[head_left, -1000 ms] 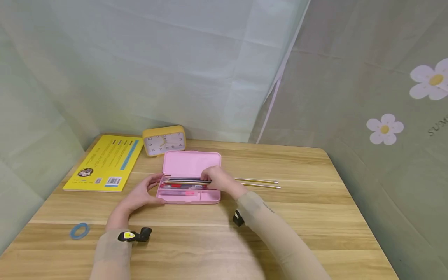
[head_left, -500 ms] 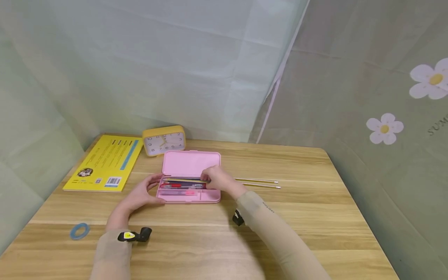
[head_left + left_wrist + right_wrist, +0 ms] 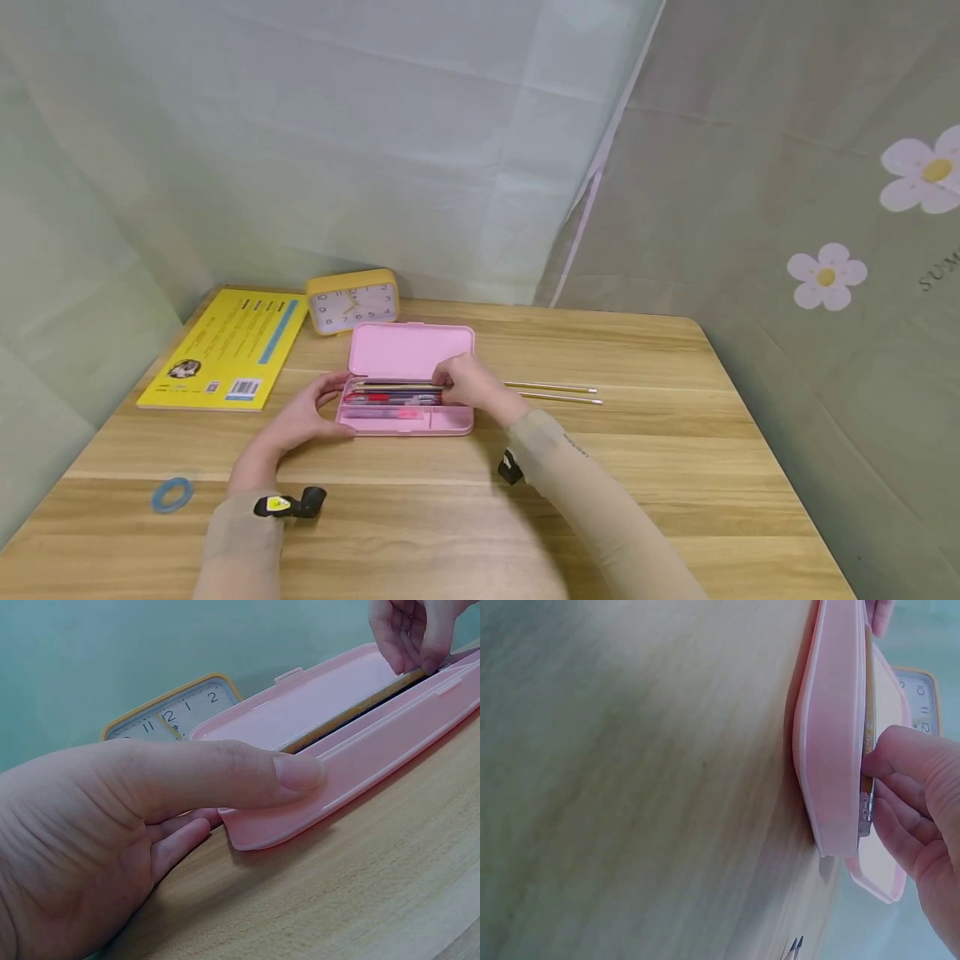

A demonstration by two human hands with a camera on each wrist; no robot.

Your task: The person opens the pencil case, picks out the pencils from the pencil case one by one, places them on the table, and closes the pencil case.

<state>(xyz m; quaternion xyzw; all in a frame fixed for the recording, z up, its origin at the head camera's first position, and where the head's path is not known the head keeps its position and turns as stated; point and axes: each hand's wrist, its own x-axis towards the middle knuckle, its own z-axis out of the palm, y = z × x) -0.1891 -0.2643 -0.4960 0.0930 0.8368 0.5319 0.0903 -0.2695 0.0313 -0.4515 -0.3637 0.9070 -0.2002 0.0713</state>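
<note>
A pink pencil case (image 3: 452,421) lies on the wooden table with its lid (image 3: 408,350) laid back. My left hand (image 3: 303,412) holds its left end, the thumb (image 3: 300,772) on the front edge and the other fingers behind. At the case's right part, my right hand (image 3: 474,387) pinches a yellow pencil (image 3: 868,727) near its metal-banded end. That pencil lies along the back compartment. Beside it is a pen with a red part (image 3: 378,398). A pink-ended pen (image 3: 405,413) lies in the front compartment. My fingers partly hide the back compartment's right end.
Two pencils (image 3: 558,387) lie to the right of the case. A yellow alarm clock (image 3: 354,308) stands behind it. To the left are a yellow book (image 3: 225,354) and, nearer me, a blue ring (image 3: 172,495).
The pencil in my right hand has shifted slightly over the back compartment and now lies more level along it. My left hand keeps its hold on the case.
</note>
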